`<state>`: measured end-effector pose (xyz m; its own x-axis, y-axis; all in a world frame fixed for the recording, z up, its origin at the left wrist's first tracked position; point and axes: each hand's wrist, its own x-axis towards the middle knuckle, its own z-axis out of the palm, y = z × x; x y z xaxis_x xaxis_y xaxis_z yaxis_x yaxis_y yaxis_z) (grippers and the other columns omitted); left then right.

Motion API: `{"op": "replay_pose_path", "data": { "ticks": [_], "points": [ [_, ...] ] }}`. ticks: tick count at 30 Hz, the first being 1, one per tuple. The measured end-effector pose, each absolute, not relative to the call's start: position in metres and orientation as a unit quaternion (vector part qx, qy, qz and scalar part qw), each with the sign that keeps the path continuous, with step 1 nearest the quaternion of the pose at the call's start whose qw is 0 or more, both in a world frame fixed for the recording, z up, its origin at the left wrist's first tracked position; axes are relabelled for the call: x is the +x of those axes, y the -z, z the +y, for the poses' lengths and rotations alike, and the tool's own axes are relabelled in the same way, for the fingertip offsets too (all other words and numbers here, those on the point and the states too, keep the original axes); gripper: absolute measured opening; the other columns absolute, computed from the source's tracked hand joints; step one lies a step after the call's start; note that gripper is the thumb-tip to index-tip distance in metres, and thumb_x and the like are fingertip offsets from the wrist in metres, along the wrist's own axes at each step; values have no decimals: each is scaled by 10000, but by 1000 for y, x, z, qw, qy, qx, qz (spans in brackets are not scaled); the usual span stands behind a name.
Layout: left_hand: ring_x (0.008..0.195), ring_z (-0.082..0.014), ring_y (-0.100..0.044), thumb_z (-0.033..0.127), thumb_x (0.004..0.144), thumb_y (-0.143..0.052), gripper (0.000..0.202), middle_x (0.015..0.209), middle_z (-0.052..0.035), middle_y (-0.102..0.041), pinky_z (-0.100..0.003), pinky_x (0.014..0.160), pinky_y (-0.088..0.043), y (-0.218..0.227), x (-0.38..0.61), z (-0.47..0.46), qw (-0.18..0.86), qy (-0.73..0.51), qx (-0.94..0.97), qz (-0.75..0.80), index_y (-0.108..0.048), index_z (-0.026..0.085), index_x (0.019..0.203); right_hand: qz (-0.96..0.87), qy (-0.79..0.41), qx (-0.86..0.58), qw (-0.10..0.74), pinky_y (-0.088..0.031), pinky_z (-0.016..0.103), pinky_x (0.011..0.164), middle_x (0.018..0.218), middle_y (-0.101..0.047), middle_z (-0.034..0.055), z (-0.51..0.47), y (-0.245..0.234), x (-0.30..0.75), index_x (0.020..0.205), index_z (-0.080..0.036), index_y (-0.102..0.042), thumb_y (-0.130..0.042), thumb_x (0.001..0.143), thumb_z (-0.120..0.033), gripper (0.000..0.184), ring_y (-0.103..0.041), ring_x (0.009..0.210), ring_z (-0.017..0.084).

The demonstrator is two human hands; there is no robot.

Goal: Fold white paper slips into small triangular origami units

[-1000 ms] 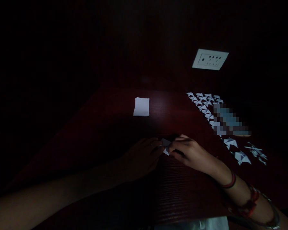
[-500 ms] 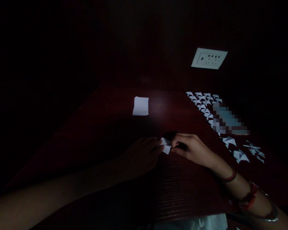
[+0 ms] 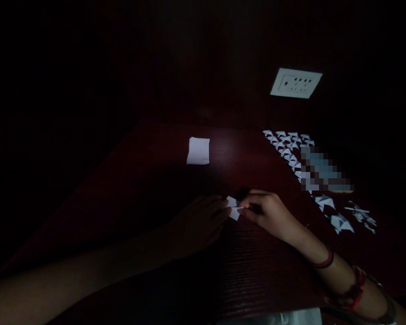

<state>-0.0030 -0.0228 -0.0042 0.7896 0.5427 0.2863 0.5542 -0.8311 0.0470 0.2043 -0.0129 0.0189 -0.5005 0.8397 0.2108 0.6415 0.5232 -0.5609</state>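
Small white folded paper piece (image 3: 234, 215) is on the dark red wood-grain desk (image 3: 243, 158), near side, approx. centre, btwn both hands. R hand (image 3: 267, 210): grip together, thumb + index clamped on the paper's R tip. L hand (image 3: 199, 221), in deep shadow w/ thin ring (image 3: 212, 205) on one finger: fingertips over the paper's L part; can't tell if they pinch it or just press it. Two pale flaps show, upper & lower, w/ a crease line running L-R btwn them to the R grip. Handling, my guess: v. light, stiffish along folds, soft across single flaps; not esp. slippery tho dry fingers might slide; creases easily, corners could tear if pulled hard. Best hold prob. thumb/index at the folded tip where layers seem to stack, other hand flat nr the middle so it won't skate. Go easy on loose flaps. Elsewhere: neat stack of square white paper sheets (image 3: 198, 151) beyond the hands; rows of pointed white folded paper shapes (image 3: 292, 162) along R side of desk, a couple nearer than the rest; small heap of thin white strips (image 3: 360, 212) beside those, material unclear; pixelated blue-grey patch (image 3: 321, 167), can't ID. White rectangular socket plate (image 3: 296, 83) behind.
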Motion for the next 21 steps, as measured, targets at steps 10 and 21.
{"op": "replay_pose_path", "data": {
  "ticks": [10,21],
  "points": [
    [1134,-218,-341,238,857,-367,326,1191,-69,-438,-379,936,-303,-1,-2,-24,5,129,-945,-301,-416,159,1169,-888,-190,-372,193,-425,228,678,825,-587,36,-18,-23,206,817,-168,-611,-492,782,-135,129,-553,747,126],
    [1136,-212,-336,250,853,-373,332,1191,-60,-443,-372,950,-287,1,-2,-23,10,129,-945,-299,-417,155,1168,-943,-78,-298,125,-431,269,713,782,-590,57,-21,-28,208,744,-147,-609,-435,818,-149,189,-543,773,139]
  ]
}}
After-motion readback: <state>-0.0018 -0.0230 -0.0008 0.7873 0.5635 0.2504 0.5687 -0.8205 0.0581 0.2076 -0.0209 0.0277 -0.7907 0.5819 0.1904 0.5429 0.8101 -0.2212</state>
